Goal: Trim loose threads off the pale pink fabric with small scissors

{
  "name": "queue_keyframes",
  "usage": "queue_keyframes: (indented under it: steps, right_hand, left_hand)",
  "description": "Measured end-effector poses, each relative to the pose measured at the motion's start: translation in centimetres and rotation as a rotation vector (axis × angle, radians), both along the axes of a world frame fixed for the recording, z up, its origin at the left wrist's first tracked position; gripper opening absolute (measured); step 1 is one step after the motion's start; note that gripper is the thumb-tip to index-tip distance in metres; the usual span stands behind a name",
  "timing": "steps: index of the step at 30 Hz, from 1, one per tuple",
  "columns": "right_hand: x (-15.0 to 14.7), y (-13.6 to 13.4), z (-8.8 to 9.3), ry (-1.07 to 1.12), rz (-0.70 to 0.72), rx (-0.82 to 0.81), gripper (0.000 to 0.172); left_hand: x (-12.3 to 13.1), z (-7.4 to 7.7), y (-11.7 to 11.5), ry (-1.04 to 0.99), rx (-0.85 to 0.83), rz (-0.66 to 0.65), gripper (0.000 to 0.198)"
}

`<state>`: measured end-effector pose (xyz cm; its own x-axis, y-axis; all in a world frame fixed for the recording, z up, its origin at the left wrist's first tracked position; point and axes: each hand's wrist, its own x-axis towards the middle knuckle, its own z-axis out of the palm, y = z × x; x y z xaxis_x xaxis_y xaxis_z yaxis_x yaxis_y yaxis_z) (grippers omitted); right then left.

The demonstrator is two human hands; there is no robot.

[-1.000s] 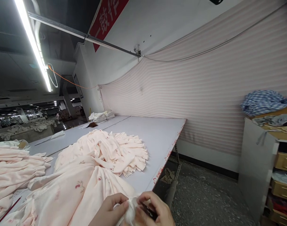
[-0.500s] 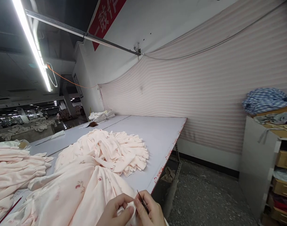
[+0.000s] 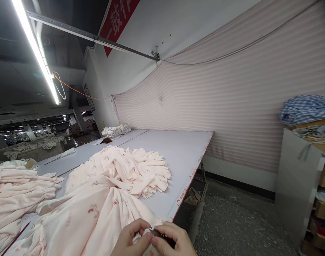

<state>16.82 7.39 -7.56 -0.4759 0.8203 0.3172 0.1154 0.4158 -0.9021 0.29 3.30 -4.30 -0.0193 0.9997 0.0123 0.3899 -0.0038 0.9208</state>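
At the bottom edge, my left hand (image 3: 129, 239) pinches a bunched bit of pale pink printed fabric (image 3: 87, 213) that drapes over the near table corner. My right hand (image 3: 173, 241) is closed around a small dark thin tool (image 3: 158, 233), its tip lying against the pinched cloth between both hands. The two hands touch each other at the fingertips. More of the same pink garments lie in a fanned heap (image 3: 130, 170) farther back on the grey table (image 3: 175, 149).
Another pile of pink garments (image 3: 13, 195) lies at the left. White folded stacks (image 3: 115, 131) sit at the table's far end. A grey cabinet (image 3: 298, 185) with blue checked cloth (image 3: 303, 108) on top stands right. Bare floor lies right of the table's edge (image 3: 190, 177).
The dark tool, held upright half a second ago, now lies flat against the cloth. Both hands stayed at the bottom edge; the view shifted slightly.
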Motion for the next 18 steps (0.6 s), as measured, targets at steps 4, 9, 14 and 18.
queue_keyframes:
  steps: [4, 9, 14, 18]
  right_hand:
    - [0.2, 0.3, 0.2, 0.056, 0.066, -0.119, 0.041]
    - [-0.2, 0.5, -1.2, 0.223, 0.175, -0.338, 0.043]
    - [0.6, 0.7, -2.1, 0.34, 0.13, -0.425, 0.041]
    - [3.6, 0.5, -5.1, 0.15, -0.103, -0.322, 0.038]
  left_hand:
    - [0.2, 0.6, -0.2, 0.019, -0.015, -0.012, 0.03]
    - [1.3, 0.2, -0.1, 0.052, 0.019, 0.012, 0.023]
    - [0.8, 2.0, -0.8, -0.019, 0.078, 0.139, 0.03]
    - [-5.0, 7.5, -1.8, -0.225, 0.172, 0.612, 0.053]
